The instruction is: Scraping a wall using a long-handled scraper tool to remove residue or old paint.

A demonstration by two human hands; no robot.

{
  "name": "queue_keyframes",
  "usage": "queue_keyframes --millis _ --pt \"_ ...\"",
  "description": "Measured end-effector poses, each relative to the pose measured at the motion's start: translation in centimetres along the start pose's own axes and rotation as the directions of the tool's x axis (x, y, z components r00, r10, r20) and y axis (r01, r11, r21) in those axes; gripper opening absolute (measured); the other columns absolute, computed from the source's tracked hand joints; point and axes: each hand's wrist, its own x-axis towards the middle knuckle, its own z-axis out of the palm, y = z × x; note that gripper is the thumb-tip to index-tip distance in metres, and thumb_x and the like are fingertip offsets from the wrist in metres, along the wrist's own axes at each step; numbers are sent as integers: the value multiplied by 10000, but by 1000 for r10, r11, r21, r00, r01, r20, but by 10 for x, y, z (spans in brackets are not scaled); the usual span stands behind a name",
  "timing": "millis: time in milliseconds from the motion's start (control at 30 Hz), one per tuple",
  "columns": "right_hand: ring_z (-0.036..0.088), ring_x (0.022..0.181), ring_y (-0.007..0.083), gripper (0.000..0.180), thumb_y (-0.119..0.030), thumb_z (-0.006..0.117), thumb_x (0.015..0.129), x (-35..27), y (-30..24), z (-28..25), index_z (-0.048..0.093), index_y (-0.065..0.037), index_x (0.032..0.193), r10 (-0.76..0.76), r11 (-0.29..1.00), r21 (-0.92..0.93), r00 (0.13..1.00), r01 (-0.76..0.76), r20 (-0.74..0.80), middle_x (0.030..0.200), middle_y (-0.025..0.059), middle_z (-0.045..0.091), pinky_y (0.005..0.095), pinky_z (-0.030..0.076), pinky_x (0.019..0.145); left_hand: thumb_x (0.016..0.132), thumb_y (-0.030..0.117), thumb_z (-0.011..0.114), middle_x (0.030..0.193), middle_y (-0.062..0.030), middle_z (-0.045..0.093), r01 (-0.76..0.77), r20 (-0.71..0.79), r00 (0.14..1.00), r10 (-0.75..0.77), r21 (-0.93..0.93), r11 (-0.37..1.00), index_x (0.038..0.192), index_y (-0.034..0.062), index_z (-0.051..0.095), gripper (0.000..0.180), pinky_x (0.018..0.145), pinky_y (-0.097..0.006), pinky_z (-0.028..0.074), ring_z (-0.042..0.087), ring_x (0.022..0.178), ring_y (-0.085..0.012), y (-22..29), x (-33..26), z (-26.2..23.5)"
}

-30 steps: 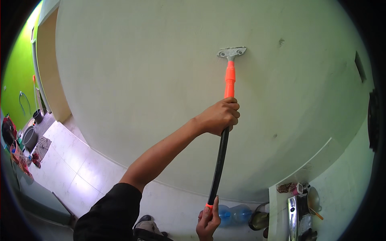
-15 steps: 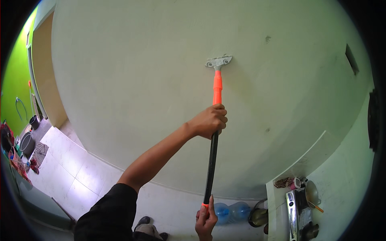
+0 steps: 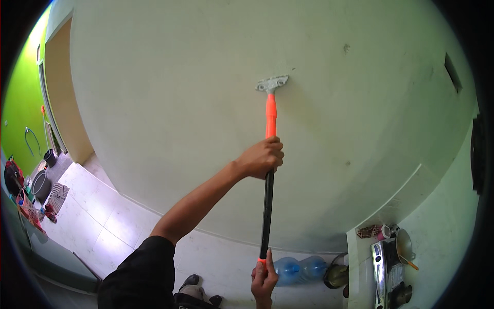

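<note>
A long-handled scraper (image 3: 271, 110) with a grey metal head, an orange neck and a black shaft stands nearly upright before me, its head at the pale wall (image 3: 170, 103). My left hand (image 3: 263, 156) is wrapped round the shaft just under the orange neck. Lower down, my right hand (image 3: 264, 280) grips the orange end of the handle, with one finger stretched up along the shaft. A small dark mark shows on the wall just above and right of the scraper head. Whether the blade touches the wall I cannot tell.
At lower right, a gas stove (image 3: 380, 273) and a wok (image 3: 405, 244) sit on a counter. Two blue water bottles (image 3: 288, 270) lie on the floor beside it. A grey tub (image 3: 41, 185) and a striped cloth (image 3: 57, 196) are at far left, near a doorway (image 3: 59, 87).
The scraper head has shifted slightly left and down on the wall, baring a small dark mark. Both hands keep their hold; my left hand has moved a little left with the shaft.
</note>
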Motion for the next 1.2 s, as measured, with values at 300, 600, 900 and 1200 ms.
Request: queue_keyframes --millis 300,600,900,1200 --pt "513 566 68 538 -87 548 1054 3 8 26 417 41 1560 111 986 130 994 -109 -4 690 5 558 239 446 540 599 33 680 586 -7 453 -48 14 999 48 -32 998 521 109 437 266 883 -363 494 513 693 -217 -17 4 -9" --pt "511 564 67 536 -108 547 1062 9 15 36 415 45 1558 122 987 110 992 -120 -12 703 5 554 240 438 527 582 32 671 580 -1 451 -80 7 997 80 -16 997 511 110 429 263 880 -354 505 519 692 -207 -22 3 -2" --pt "437 518 41 532 -96 508 1068 28 17 40 396 47 1568 -1 1000 -1 999 1 -53 658 -43 477 220 364 471 588 56 686 580 4 461 -33 -99 994 45 113 993 511 119 442 264 884 -364 506 530 710 -214 -29 20 -11" --pt "413 526 37 519 -74 498 1079 40 2 34 394 18 1580 -30 999 37 999 31 -40 674 -38 468 215 353 474 607 105 704 648 -17 576 -98 -1 995 99 156 983 537 120 561 160 890 -367 500 586 805 -239 -42 49 -24"
